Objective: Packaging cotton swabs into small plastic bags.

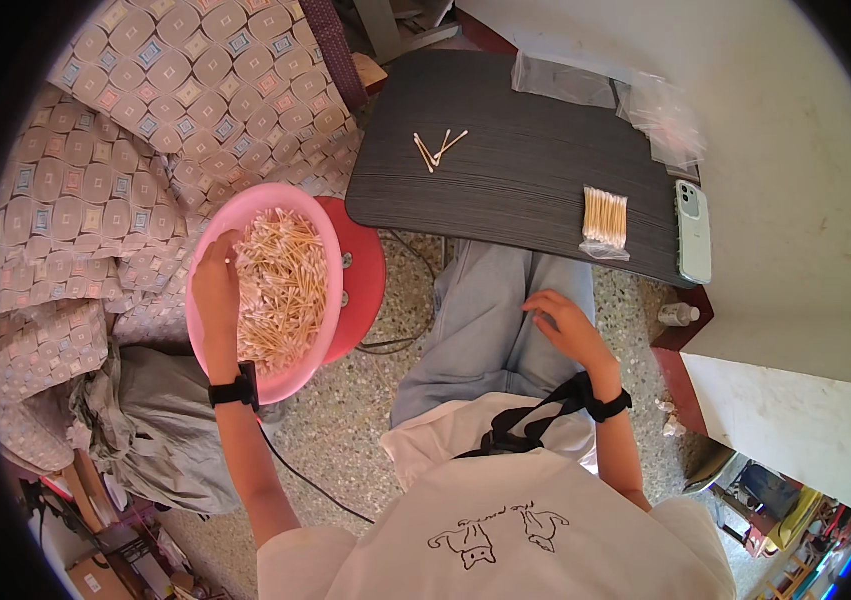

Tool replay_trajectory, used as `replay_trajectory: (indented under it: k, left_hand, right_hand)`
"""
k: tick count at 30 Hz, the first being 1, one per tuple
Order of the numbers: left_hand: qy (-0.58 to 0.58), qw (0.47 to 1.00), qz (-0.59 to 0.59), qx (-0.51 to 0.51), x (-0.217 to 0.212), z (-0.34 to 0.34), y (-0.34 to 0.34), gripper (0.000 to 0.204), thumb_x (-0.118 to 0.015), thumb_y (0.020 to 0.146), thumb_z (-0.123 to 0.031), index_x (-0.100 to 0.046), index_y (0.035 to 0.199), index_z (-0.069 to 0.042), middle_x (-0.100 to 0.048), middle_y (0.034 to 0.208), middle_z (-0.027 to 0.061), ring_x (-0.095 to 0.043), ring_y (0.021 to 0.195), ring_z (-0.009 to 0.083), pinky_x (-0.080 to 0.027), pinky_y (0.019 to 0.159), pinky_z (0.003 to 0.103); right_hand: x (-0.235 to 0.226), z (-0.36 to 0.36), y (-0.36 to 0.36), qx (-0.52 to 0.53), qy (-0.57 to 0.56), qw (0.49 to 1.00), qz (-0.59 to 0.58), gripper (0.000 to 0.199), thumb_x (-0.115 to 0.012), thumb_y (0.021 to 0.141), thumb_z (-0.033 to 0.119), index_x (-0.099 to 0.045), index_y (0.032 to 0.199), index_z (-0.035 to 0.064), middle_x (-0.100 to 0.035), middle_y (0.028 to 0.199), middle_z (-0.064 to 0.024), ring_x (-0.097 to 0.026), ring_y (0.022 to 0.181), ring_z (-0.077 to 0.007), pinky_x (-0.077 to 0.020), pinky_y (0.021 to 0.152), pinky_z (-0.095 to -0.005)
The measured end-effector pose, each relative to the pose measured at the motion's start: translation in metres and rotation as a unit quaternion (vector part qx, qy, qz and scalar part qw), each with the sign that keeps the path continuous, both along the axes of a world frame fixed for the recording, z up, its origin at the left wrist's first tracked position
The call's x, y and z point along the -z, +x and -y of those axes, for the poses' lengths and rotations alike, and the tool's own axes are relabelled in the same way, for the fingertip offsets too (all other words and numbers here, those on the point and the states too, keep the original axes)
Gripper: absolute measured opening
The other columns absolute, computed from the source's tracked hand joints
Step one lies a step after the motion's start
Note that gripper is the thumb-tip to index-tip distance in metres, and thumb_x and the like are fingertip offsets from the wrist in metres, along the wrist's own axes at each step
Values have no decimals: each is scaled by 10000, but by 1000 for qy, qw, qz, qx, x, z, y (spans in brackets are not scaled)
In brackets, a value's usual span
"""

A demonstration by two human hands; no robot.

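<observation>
Loose cotton swabs (285, 290) with wooden sticks and white tips fill a pink basin (297, 380) on my left. My left hand (215, 290) reaches over the basin's left side, its fingers curled at the edge of the pile. A white swab tip shows against those fingers; how many swabs they hold is hidden. My right hand (567, 328) hovers over my lap with its fingers loosely apart and nothing in them. On the black table, nearest to that hand, lies a clear bag packed with cotton swabs (605, 217). Several single swabs (437, 152) lie farther left on the tabletop.
The basin rests on a red stool (360, 290), left of the black table (485, 100). Clear plastic bags (660, 115) lie along the table's far right edge. A pale phone (692, 232) stands at its right end. Patterned cloth (145, 200) covers the left side.
</observation>
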State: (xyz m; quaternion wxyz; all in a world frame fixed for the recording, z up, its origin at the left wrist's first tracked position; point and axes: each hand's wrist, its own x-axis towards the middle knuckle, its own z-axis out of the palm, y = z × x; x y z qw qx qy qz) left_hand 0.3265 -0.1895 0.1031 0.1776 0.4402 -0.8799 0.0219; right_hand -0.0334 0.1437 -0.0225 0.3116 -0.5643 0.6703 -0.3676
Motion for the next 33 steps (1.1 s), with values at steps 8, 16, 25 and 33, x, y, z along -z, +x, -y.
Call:
replay_trajectory:
  k: [8, 16, 25, 33]
  left_hand:
    - [28, 999, -39, 22, 1, -2, -1, 288, -521, 899, 6, -592, 1156, -103, -671, 945, 165, -636, 866, 373, -491, 714, 426]
    - [24, 998, -49, 14, 6, 2, 3, 235, -515, 916, -1, -598, 1119, -84, -659, 910, 186, -626, 773, 381, -472, 667, 433]
    - [35, 994, -100, 6, -5, 8, -17, 201, -504, 943, -3, -617, 1100, -60, -642, 852, 191, -554, 587, 257, -434, 566, 340]
    - [37, 952, -260, 159, -14, 9, -127, 200, -500, 949, -48, -634, 1095, -79, -685, 917, 154, -618, 686, 272, -476, 652, 357]
  right_hand:
    - [0, 0, 0, 0, 11, 1000, 0, 246, -558, 855, -39, -613, 1085, 27, -588, 1093, -130, -591, 994, -316, -477, 860, -360]
    - [4, 1, 1, -5, 1, 1000, -12, 243, -562, 851, -39, -620, 1078, 27, -589, 1095, -132, -591, 1004, -319, -478, 860, -361]
    - [5, 0, -1, -1, 0, 1000, -13, 251, -566, 845, -40, -622, 1079, 33, -591, 1095, -132, -593, 996, -324, -474, 858, -372]
    - [10, 4, -2, -1, -44, 999, -31, 217, -613, 797, -18, -628, 1010, 17, -625, 1008, -153, -602, 922, -369, -490, 815, -412]
